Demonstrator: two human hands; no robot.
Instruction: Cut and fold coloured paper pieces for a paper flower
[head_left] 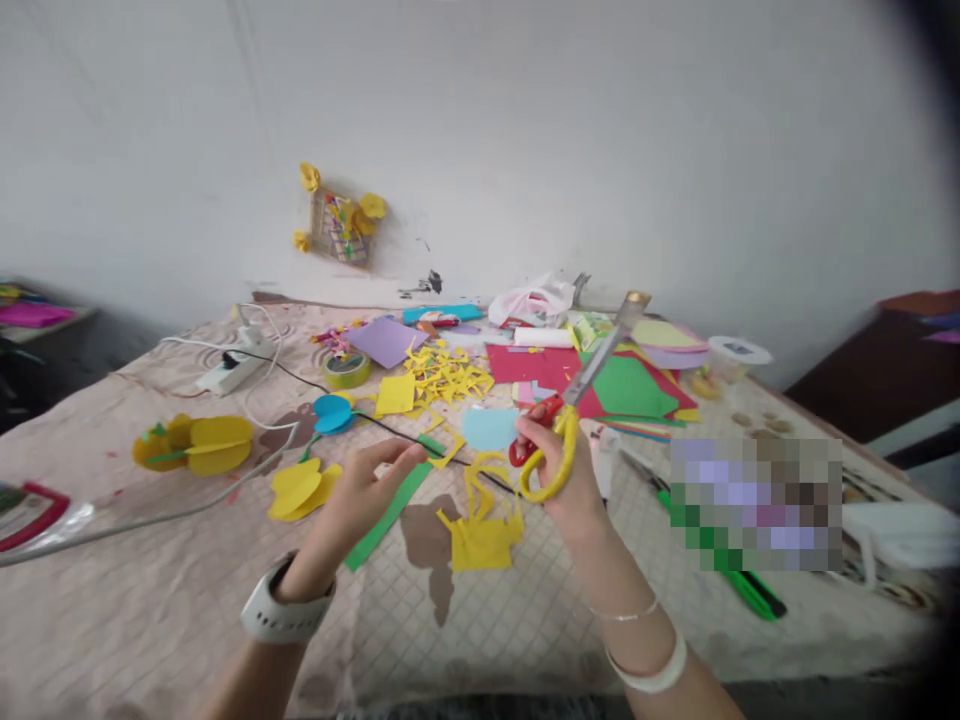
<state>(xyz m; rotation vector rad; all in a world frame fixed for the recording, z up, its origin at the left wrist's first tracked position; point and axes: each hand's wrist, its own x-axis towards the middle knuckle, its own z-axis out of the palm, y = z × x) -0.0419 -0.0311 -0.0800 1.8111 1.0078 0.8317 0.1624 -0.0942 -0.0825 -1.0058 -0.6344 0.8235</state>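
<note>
My right hand (577,490) grips a pair of scissors (594,368) with one red and one yellow handle loop. Their long blades point up and away, over the colored sheets. My left hand (375,495), wearing a white watch, is closed with thumb and fingers together. A thin yellow paper strip (448,452) meets its fingertips and seems pinched there. Beneath that hand lies a green paper strip (386,520). Between my hands are cut yellow paper pieces (481,545) and a light blue sheet (489,428). Yellow folded-paper shapes (304,488) lie left of my left hand.
Yellow paper scraps (450,375) are heaped mid-table, beside a tape roll (347,370). Cords run from a white power strip (232,370) across the cloth. Red paper (517,368) and green paper (626,385) lie behind the scissors. A green cutter (754,595) lies at right.
</note>
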